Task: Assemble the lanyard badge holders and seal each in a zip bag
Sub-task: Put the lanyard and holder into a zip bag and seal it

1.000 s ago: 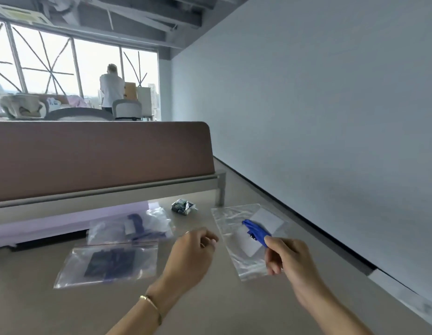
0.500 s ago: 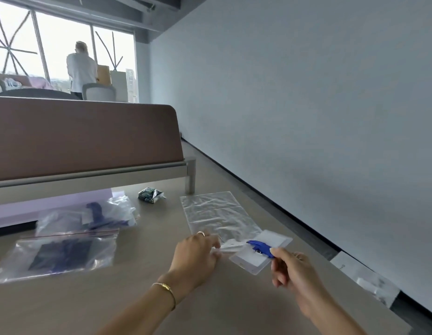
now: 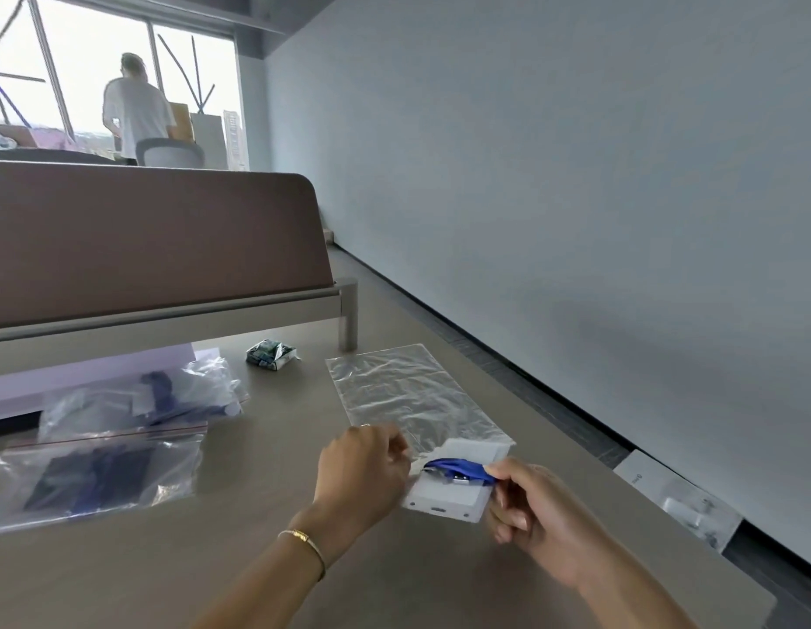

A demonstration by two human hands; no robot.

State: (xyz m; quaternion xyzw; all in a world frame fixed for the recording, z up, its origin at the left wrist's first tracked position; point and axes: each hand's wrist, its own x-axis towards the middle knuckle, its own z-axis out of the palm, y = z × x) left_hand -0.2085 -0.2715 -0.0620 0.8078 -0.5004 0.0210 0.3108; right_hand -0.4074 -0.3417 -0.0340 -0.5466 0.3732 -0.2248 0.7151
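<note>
A clear badge holder (image 3: 449, 492) with a white card lies at the mouth of an empty zip bag (image 3: 408, 394) flat on the table. A bunched blue lanyard (image 3: 458, 469) rests across the holder, its metal clip on the card. My right hand (image 3: 535, 515) pinches the lanyard's right end beside the holder. My left hand (image 3: 363, 465) has curled fingers at the bag's open edge, left of the holder, and appears to pinch the plastic.
Two filled zip bags (image 3: 95, 474) with blue lanyards lie at the left. A small crumpled packet (image 3: 269, 354) sits near the brown desk divider (image 3: 158, 238). The table's right edge (image 3: 621, 474) drops to the floor, where a white box (image 3: 680, 501) lies. A person stands far off by the window.
The badge holder with the lanyard has come out from over the bag and now sits at the bag's near opening. My left hand moved right to the bag's edge. The view turned left.
</note>
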